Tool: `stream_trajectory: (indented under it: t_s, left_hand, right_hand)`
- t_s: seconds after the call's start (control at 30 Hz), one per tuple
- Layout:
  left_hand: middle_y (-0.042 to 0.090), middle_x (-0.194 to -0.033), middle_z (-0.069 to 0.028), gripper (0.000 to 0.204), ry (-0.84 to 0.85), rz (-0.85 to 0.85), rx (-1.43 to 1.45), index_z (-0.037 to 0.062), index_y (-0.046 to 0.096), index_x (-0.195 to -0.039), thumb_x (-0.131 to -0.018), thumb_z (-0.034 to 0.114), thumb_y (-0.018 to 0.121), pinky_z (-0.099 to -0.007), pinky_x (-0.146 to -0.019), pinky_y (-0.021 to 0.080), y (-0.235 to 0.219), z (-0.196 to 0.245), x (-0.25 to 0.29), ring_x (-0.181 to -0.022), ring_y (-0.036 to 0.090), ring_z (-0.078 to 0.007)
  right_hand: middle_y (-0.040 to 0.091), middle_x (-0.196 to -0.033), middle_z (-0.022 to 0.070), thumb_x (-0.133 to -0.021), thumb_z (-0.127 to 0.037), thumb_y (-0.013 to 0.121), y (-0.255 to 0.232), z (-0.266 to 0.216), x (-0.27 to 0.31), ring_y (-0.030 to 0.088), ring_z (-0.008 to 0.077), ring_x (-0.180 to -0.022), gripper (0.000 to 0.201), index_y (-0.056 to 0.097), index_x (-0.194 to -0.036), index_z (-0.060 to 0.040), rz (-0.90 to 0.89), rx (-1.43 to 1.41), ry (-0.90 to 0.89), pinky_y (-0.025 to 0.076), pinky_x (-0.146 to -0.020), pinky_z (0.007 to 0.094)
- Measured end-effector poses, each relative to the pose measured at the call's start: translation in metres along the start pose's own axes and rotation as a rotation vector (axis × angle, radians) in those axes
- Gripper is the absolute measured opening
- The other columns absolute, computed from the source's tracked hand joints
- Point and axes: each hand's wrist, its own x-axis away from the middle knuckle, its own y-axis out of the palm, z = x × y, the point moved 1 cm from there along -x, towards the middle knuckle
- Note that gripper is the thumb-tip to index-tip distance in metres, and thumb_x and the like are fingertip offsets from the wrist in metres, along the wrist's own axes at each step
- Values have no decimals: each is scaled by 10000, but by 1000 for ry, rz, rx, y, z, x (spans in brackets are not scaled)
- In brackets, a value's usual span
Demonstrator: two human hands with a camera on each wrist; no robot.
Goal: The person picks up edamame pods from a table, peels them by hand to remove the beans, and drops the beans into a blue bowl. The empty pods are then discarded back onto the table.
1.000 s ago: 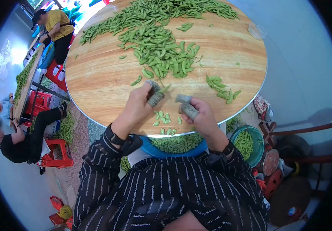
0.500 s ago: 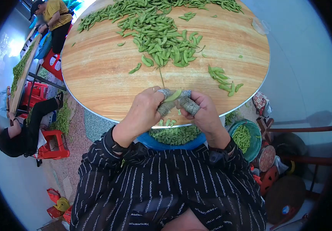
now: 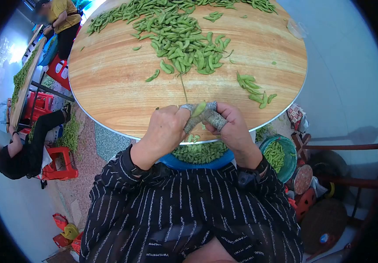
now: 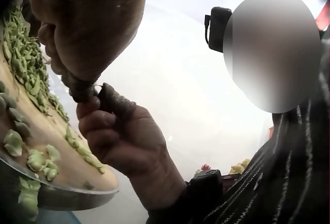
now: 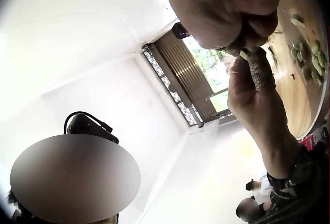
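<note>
Pod in hand: you are holding one green pod [image 3: 199,108] above the near part of the round table [image 3: 123,96], between both hands.
Left hand: your left hand [image 3: 162,130] is pinching the pod from the left between thumb and forefinger.
Right hand: your right hand [image 3: 233,125] is curling thumb and forefinger onto its right side, probably steadying it; exact contact is partly hidden.
Wraps: grey wraps [image 3: 215,120] are covering thumbs and forefingers, probably sparing skin where you are pressing.
Loose beans: shelled beans [image 3: 193,138] are lying just nearer than your hands, by the near edge.
Basin: a blue basin [image 3: 168,162] is sitting below that edge, perhaps for easy dropping.
Heap: unopened pods [image 3: 184,48] are spreading from far to middle, seemingly for reaching.
Small cluster: more pods [image 3: 250,89] are lying apart, right; why, you cannot tell.
</note>
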Motion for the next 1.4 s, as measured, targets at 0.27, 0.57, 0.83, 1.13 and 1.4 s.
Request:
stream_trajectory:
  t_s: [0.27,0.57,0.83,1.13,1.4]
  left_hand:
    - [488,-583,-125,270,39,46,50,20,540,-822,-589,90,655,-381,-484,409,13,-2,10,-563,513,-293]
    - [518,-574,-94,173,-242,214,707,21,512,-737,-778,175,578,-283,-434,391,33,-3,16,-482,523,-186]
    - [475,-591,20,222,-703,-5,1666,42,531,-823,-853,261,506,-194,-417,311,31,-16,14,-461,396,-53]
    - [485,-723,17,269,-512,-48,1265,62,456,-878,-780,248,624,-188,-521,359,34,-22,6,-617,452,-55]
    - [490,-621,-15,68,-394,85,589,7,463,-863,-796,18,466,-220,-418,348,38,-14,5,-510,449,-66]
  right_hand:
    - [520,-725,-49,-773,-9,517,-5,16,-5,429,11,-627,121,572,-880,-23,-8,115,-52,335,-517,164]
    - [567,-791,1,-798,-8,520,1,14,-4,498,58,-728,108,556,-899,6,-46,159,-207,409,-645,202]
    - [567,-788,5,-800,-24,531,-6,16,-11,510,71,-738,132,551,-925,11,-146,126,-266,423,-654,217]
    - [531,-668,37,-734,25,510,2,9,-12,464,86,-644,80,537,-809,18,23,466,-317,392,-573,241]
    - [518,-679,162,-664,15,521,14,3,-11,491,310,-606,123,521,-787,17,177,1060,-640,407,-558,340]
